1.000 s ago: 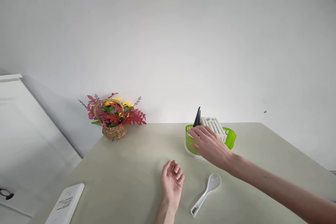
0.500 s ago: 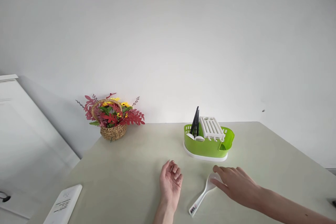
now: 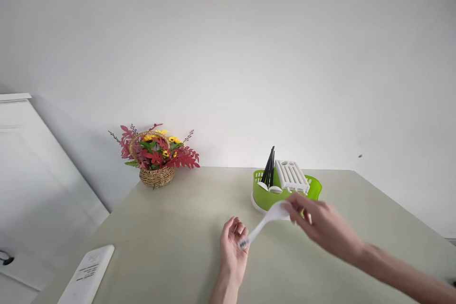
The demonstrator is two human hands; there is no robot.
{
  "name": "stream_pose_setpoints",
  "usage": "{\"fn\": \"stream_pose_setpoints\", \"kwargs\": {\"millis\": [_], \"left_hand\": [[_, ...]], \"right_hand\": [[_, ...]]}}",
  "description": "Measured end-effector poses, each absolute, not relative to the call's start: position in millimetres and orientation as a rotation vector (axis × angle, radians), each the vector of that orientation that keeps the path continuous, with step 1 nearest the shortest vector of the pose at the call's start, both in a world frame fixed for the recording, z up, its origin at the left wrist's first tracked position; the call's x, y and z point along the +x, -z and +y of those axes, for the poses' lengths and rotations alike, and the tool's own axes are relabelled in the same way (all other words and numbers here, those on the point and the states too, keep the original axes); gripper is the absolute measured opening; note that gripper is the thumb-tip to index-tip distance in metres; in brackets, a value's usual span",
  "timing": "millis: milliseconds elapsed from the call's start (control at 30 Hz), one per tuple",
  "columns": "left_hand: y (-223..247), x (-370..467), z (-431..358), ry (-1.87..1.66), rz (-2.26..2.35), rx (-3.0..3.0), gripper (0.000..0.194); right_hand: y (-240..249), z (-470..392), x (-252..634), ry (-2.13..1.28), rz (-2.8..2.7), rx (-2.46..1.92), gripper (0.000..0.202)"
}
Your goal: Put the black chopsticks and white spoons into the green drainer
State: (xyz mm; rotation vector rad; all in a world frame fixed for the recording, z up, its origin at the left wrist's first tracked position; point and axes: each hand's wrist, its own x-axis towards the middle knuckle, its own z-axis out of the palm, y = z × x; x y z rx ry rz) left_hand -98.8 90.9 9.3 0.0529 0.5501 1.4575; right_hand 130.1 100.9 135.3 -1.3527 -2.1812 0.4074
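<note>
My right hand (image 3: 313,218) pinches a white spoon (image 3: 265,220) by its bowl end and holds it above the table. The handle slants down to the left, and its labelled tip lies over the palm of my left hand (image 3: 234,242); whether it touches the palm I cannot tell. My left hand is palm up with loosely curled fingers, not closed on anything. Just behind the spoon stands a green utensil basket (image 3: 262,197) on a white base, partly covered by my right hand. Black chopsticks (image 3: 270,168), white spoons (image 3: 275,190) and a white slotted rack (image 3: 292,175) are in it.
A wicker basket of artificial flowers (image 3: 156,176) stands at the table's back left. At the front left lies a white box-like object with print (image 3: 87,273). Left of the table is a white cabinet (image 3: 42,190); a plain wall rises behind.
My right hand has lifted the spoon off the table and moved it up and toward the back. The spoon's handle end has come over my left palm, while my left hand has barely moved.
</note>
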Motion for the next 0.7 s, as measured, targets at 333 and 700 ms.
{"fn": "stream_pose_setpoints", "kwargs": {"millis": [333, 700], "left_hand": [[-11, -101, 87, -1.447, 0.51, 0.049, 0.02], [-13, -102, 86, -1.44, 0.528, 0.026, 0.018]], "right_hand": [[-234, 170, 131, 0.606, -2.126, -1.474, 0.021], [-231, 196, 77, 0.471, -2.649, -1.651, 0.017]]}}
